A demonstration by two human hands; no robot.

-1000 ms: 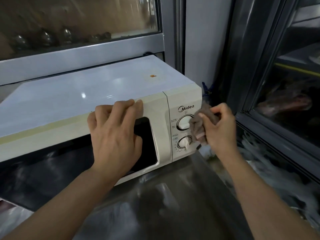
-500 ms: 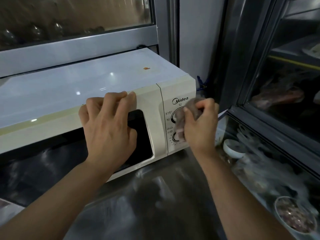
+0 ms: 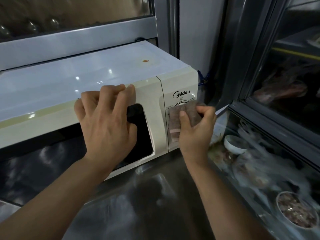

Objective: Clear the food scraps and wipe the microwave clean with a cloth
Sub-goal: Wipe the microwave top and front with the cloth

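**pan_scrubber:** While the left hand (image 3: pixel 107 125) lies on the Midea microwave (image 3: pixel 97 87), what's the right one up to?

**crumbtray:** Left's fingers hook over the door's top edge, palm against the window. Right hand (image 3: pixel 195 134) pinches a folded brownish cloth (image 3: pixel 183 116) and presses it on the control panel, covering the dials.

**pan_scrubber:** Any scraps?

**crumbtray:** One small orange speck (image 3: pixel 146 60) on the microwave's top, toward the back right. Whole thing sits on a steel desk (image 3: pixel 147 201), with bowls (image 3: pixel 233 144) behind glass at right.
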